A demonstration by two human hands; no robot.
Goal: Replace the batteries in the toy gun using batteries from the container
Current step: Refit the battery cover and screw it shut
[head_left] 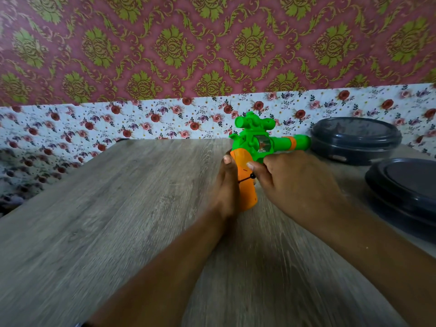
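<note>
You are holding a toy gun (257,142) of smooth green and orange plastic, slightly glossy, over a table (118,208) showing matt grey wood grain, beside two dark containers (356,138) of glossy plastic, printed floral wall covering (141,119) lying matt behind.

just the one cam on my head, looking forward and down over the table (118,208), close above my forearms, wall (212,43) behind

Grey wood-grain table (106,208) w/ two dark lidded containers (356,138) (405,185) at right.
</note>
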